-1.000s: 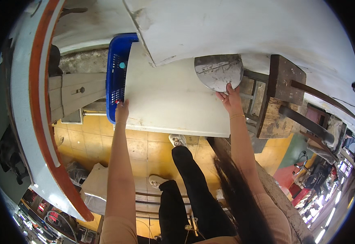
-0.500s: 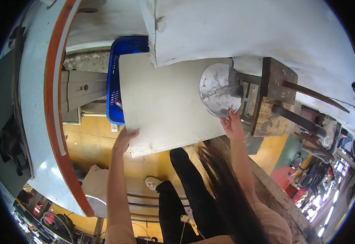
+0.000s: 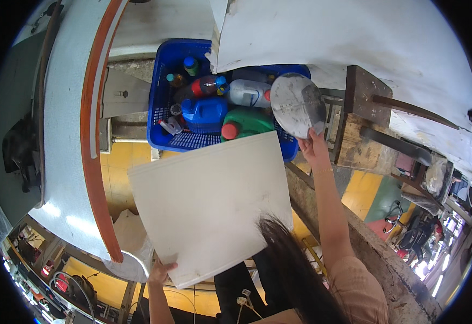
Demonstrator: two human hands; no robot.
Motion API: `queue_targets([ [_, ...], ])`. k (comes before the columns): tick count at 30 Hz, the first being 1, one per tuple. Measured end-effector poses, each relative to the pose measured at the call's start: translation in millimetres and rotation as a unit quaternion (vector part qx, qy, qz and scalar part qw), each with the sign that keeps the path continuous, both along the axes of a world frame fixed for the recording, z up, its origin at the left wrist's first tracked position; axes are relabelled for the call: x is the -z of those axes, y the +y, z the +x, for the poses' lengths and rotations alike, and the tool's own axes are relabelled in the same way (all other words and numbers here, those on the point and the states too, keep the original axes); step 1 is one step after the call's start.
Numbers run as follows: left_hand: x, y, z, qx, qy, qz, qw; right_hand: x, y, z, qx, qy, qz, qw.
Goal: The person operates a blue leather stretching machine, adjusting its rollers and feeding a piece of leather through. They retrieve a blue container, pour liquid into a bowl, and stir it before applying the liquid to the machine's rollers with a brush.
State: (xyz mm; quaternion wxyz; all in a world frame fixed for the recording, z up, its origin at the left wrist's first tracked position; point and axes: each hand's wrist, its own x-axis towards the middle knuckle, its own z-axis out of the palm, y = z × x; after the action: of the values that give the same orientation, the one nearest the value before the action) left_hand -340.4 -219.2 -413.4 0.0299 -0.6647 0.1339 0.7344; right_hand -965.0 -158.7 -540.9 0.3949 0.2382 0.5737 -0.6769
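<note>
My left hand (image 3: pixel 161 271) grips the near left corner of a large off-white flat panel (image 3: pixel 209 200), thumb on top. The panel is tilted in front of my body. My right hand (image 3: pixel 315 149) pinches the near edge of a round, smudged metal disc (image 3: pixel 298 105), held over the right end of a blue plastic basket (image 3: pixel 153 116). In the basket lie a blue jug (image 3: pixel 206 114), a green jug (image 3: pixel 251 120) with a red cap, a translucent jug (image 3: pixel 246 93) and several bottles. The panel's far edge overlaps the basket's near side.
A pale blue surface with an orange edge (image 3: pixel 91 108) rises at the left. White sheeting (image 3: pixel 322 38) hangs over the back. At right stands a worn wooden block (image 3: pixel 363 146) with a dark curved handle. Yellow tiles (image 3: pixel 119 189) show below. Long hair (image 3: pixel 300 259) hangs before my right arm.
My left hand has drawn the panel toward my body, uncovering the basket and its jugs. My right hand has stayed beside the basket with the disc, shifting slightly.
</note>
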Motion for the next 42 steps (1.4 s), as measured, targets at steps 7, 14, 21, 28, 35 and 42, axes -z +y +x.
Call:
queue_targets([
  [7,-57.9,20.9,-15.1,-0.049,-0.02,-0.003,0.999,39.9,-63.3,-38.8,-0.049,-0.038,0.077,0.995],
  [14,-72.2,16.9,-35.9,-0.055,-0.028,0.039,0.997,84.3,-131.2,-99.8,-0.102,0.013,0.141,0.985],
  [21,-77.3,-6.1,-47.0,-0.06,-0.008,0.055,0.997,115.0,-192.8,-103.5,-0.194,0.09,0.054,0.975],
  [28,-78.2,-21.0,-57.0,-0.038,-0.021,0.063,0.997,175.5,-244.9,84.5,-0.578,0.617,0.068,0.531],
  [35,-88.1,-17.4,-59.5,-0.054,-0.035,0.037,0.997,173.7,-273.3,134.7,-0.703,0.563,0.249,0.357],
  [42,-112.4,9.5,-45.8,-0.091,-0.039,0.028,0.995,146.0,-264.4,175.6,-0.809,0.476,0.167,0.301],
])
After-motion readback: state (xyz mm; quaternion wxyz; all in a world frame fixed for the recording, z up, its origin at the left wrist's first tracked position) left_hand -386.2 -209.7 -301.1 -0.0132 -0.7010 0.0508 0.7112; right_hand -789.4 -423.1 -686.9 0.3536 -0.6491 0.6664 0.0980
